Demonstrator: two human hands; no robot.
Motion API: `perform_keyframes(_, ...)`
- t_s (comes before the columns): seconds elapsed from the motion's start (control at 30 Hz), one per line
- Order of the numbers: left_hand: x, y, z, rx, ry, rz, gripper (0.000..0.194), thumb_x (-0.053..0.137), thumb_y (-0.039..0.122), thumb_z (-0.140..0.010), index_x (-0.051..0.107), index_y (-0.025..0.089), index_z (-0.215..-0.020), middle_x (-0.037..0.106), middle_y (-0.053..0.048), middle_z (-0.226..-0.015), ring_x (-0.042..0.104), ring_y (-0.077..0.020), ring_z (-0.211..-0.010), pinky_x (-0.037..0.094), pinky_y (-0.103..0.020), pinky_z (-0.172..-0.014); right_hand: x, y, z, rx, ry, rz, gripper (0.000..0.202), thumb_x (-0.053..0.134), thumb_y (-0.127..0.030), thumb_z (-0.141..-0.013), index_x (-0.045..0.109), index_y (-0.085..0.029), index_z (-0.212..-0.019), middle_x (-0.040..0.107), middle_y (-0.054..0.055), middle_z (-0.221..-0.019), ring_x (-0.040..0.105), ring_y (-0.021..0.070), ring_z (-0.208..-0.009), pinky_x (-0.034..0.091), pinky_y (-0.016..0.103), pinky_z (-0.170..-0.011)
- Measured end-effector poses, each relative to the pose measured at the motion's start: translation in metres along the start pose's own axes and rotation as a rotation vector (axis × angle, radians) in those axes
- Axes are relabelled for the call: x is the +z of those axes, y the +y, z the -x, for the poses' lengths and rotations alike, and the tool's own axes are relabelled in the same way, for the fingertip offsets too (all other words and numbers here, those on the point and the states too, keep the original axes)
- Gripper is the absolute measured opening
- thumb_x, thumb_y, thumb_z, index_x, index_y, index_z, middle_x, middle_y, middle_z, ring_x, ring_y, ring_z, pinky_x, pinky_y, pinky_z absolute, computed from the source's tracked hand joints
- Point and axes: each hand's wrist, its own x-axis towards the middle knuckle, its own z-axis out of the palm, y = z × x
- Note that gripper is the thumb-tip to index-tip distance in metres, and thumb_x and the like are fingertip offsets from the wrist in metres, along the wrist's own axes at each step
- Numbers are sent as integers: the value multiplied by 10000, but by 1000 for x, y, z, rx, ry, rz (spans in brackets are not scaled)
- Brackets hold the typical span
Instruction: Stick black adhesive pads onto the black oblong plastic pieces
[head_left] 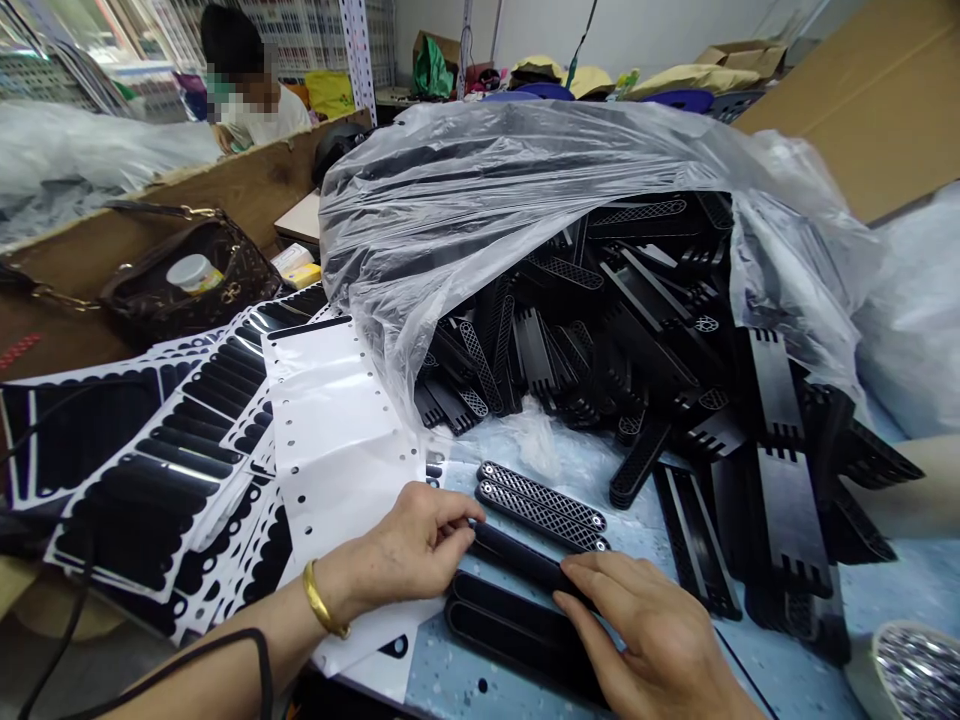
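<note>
A long black plastic strip with rounded ends lies between my hands. My left hand, with a gold bangle on its wrist, pinches the strip's left end between thumb and fingertips. At the right end, the thumb and fingers of my right hand close around it. Just beyond lie two black strips with a silver lattice pattern, side by side. Nearer to me are smooth black strips, partly hidden by my right hand. White backing sheets with punched holes reach under my left hand.
A large clear plastic bag spills black slotted parts onto the blue speckled table. Sheets of black stickers pile up at left beside a brown handbag. A cup of small metal pieces stands right. Another person sits behind a board.
</note>
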Motion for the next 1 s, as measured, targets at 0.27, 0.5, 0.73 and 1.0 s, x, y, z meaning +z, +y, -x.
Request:
perform_keyframes(0.27, -1, -1, -4, -97, -37, 42, 215, 500, 206, -842, 703, 144, -816, 631, -2, -636, 584, -118, -579, 460, -195, -550, 0, -1, 1, 22, -43, 31, 244, 449, -95, -885, 678, -161, -831, 694, 52, -714, 654, 172, -609, 506, 297, -565)
perform_keyframes(0.5, 7, -1, -8, -165, 30, 55, 174, 544, 232, -772, 690, 142, -741, 574, 6, -576, 560, -129, -539, 450, -213, -514, 2, 0, 2, 23, 0, -34, 208, 470, -96, -898, 665, -157, -858, 687, 57, -722, 651, 175, -619, 522, 290, -557)
perform_keyframes(0.73, 8, -7, -8, -139, 40, 93, 179, 543, 247, -759, 669, 147, -680, 578, 4, -561, 560, -123, -512, 443, -207, -486, 6, 7, 8, 78, 14, -225, 166, 532, -120, -910, 690, -145, -954, 686, 47, -753, 660, 148, -669, 554, 239, -601)
perform_keyframes(1.0, 10, -10, -8, -170, 35, 134, 208, 558, 300, -754, 677, 144, -685, 603, -8, -576, 569, -126, -510, 483, -226, -502, 6, 12, 14, 145, 39, -361, 157, 608, -189, -897, 737, -189, -988, 713, 41, -775, 679, 153, -678, 577, 247, -594)
